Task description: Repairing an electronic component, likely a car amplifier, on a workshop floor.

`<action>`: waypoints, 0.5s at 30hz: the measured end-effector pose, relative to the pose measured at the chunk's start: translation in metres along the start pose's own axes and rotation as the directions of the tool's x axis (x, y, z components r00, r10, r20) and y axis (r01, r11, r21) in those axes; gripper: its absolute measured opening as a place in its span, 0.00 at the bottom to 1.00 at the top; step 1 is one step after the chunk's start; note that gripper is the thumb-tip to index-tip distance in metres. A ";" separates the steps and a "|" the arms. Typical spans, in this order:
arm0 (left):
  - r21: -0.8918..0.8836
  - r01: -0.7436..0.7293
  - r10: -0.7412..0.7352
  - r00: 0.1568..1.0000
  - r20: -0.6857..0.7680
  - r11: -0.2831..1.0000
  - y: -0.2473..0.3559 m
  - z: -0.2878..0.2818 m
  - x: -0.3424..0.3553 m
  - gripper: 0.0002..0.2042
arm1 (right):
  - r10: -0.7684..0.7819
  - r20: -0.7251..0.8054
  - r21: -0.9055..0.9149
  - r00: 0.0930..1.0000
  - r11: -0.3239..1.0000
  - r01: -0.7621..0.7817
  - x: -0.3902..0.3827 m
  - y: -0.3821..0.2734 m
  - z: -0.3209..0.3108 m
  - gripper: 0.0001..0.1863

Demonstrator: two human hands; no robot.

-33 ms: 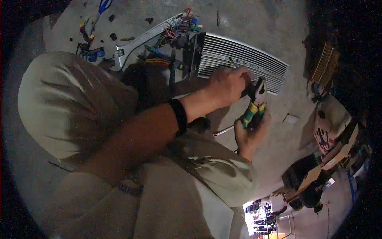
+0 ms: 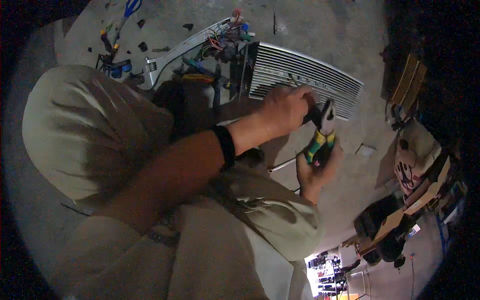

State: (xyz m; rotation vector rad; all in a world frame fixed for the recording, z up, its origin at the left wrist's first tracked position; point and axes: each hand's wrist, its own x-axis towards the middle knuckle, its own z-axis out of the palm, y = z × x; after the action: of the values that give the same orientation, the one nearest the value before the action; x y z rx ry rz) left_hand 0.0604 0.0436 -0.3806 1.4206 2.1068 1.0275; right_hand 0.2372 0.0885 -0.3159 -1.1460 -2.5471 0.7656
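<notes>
Evidently, the left hand (image 2: pixel 287 109) pinches a dark piece (image 2: pixel 312 114); the right hand (image 2: pixel 320 169) grips pliers (image 2: pixel 326 126) toward five o'clock of the finned block (image 2: pixel 301 68). Brace the piece firmly; keep fingertips clear.

The pliers (image 2: pixel 327 124) between two and three o'clock from centre have smooth grey metal at the head with a dull shine, and grips that look like plastic or rubber in yellow and green; the dark piece (image 2: pixel 313 115) at two looks matt. At one o'clock, the finned block (image 2: pixel 300 70) is ridged, silvery bare metal. Toward eleven, the adjustable wrench (image 2: pixel 187 47) is pale, satin metal; near twelve, the wires (image 2: pixel 215 44) look plastic-coated. The trousers (image 2: pixel 90 120) at nine are soft matt cloth, the floor (image 2: pixel 320 25) rough, dull and concrete-like, the carton (image 2: pixel 392 225) at four matt cardboard.
</notes>
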 end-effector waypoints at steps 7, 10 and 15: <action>-0.080 0.041 -0.041 0.999 0.010 0.996 -0.006 0.007 0.004 0.11 | 0.151 -0.013 0.094 0.989 0.984 -0.149 -0.003 0.002 0.002 0.44; -0.039 0.029 -0.030 0.999 -0.041 0.999 0.000 -0.006 0.006 0.09 | 0.185 -0.020 0.163 0.983 0.970 -0.180 -0.003 0.000 -0.001 0.37; -0.012 0.010 -0.010 1.000 0.016 1.000 -0.006 0.003 0.005 0.08 | 0.165 -0.015 0.143 0.986 0.976 -0.162 0.000 0.006 0.009 0.38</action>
State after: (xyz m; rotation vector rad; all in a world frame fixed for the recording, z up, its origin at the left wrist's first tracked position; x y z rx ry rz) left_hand 0.0567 0.0477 -0.3869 1.4065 2.0913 1.0201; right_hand 0.2373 0.0884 -0.3263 -1.3207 -2.3554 0.9454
